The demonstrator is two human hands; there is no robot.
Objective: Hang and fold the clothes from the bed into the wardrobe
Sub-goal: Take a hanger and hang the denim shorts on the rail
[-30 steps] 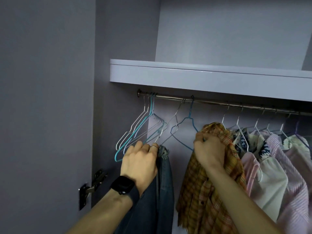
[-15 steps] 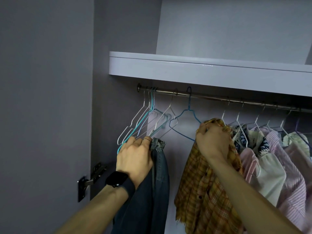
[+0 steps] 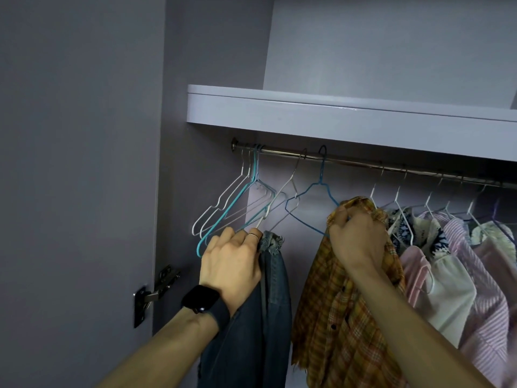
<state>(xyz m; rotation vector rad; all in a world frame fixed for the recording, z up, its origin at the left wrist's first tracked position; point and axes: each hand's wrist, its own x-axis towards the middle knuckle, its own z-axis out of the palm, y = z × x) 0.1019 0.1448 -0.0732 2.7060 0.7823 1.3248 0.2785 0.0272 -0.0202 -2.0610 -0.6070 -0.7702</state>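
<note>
Inside the wardrobe, a steel rail [image 3: 349,162] runs under a pale shelf [image 3: 335,119]. My left hand [image 3: 232,261] grips dark blue jeans [image 3: 268,317] together with the lower wire of a white hanger [image 3: 282,191] hooked on the rail. My right hand [image 3: 355,242] grips the collar of an orange plaid shirt [image 3: 335,317] against a blue wire hanger [image 3: 316,191], also hooked on the rail. The shirt hangs down below my wrist.
Several bare white and teal hangers [image 3: 232,200] cluster at the rail's left end. Pink, white and patterned garments [image 3: 461,261] hang tightly on the right. The open wardrobe door [image 3: 78,191] with its hinge [image 3: 156,289] stands at left.
Both hands have stayed on their garments and lifted slightly towards the rail. The white hanger above the jeans has shifted a little.
</note>
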